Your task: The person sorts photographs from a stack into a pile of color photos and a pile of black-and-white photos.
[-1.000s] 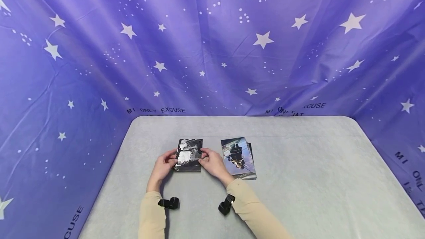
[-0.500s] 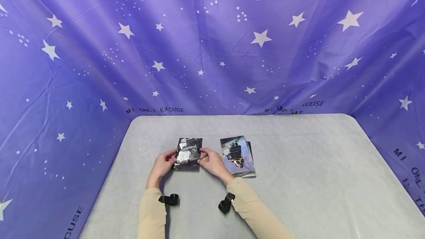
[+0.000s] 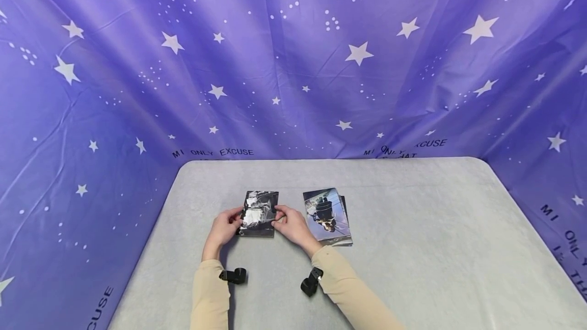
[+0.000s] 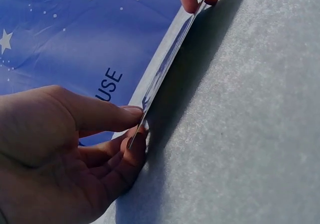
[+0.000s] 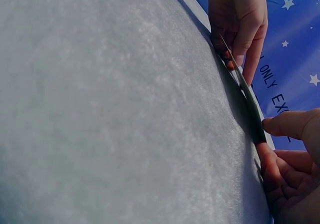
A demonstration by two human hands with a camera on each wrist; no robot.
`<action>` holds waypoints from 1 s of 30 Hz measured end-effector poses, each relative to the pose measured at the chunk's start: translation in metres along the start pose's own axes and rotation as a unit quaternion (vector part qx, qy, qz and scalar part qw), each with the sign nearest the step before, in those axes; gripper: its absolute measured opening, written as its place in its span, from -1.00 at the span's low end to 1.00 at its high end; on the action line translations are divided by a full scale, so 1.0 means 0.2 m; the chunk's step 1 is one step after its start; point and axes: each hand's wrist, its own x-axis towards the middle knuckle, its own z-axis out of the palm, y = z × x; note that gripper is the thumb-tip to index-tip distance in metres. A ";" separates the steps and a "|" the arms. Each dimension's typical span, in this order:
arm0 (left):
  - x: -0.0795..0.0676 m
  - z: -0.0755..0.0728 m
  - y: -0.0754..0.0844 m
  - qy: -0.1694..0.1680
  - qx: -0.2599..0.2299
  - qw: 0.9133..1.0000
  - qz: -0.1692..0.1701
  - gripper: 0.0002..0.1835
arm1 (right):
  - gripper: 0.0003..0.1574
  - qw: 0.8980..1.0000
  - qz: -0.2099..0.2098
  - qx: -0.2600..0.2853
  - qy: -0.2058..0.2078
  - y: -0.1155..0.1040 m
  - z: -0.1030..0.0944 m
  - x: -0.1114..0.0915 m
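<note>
A dark, glossy photo card (image 3: 259,213) is held just above the table, its surface catching white glare in the head view. My left hand (image 3: 224,228) pinches its left edge between thumb and fingers. At the opposite edge, my right hand (image 3: 292,224) pinches it the same way. Seen edge-on in the left wrist view, the card (image 4: 167,66) is thin and casts a shadow on the tabletop beneath. To the right of it lies a small stack of photo cards (image 3: 326,215), the top one showing a dark figure against a bluish scene.
The grey table (image 3: 435,248) has rounded far corners. A purple curtain (image 3: 293,65) with white stars and printed words hangs behind it and along both sides. Black wrist cameras are strapped over both beige sleeves (image 3: 362,294).
Both hands keep their hold on the card, which stays in nearly the same place. The whole head view has shifted slightly.
</note>
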 end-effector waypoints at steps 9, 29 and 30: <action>0.00 -0.01 0.01 -0.011 -0.006 1.000 0.005 -0.60 | -0.41 1.000 -0.003 -0.008 -0.001 0.00 0.00 0.00; -0.01 0.02 -0.01 0.013 -0.019 0.999 -0.022 -0.58 | -0.40 1.000 -0.024 -0.006 0.004 0.01 0.00 -0.02; -0.01 0.02 -0.01 0.016 -0.020 0.999 -0.019 -0.58 | -0.39 1.000 -0.021 0.002 0.003 0.01 0.00 -0.03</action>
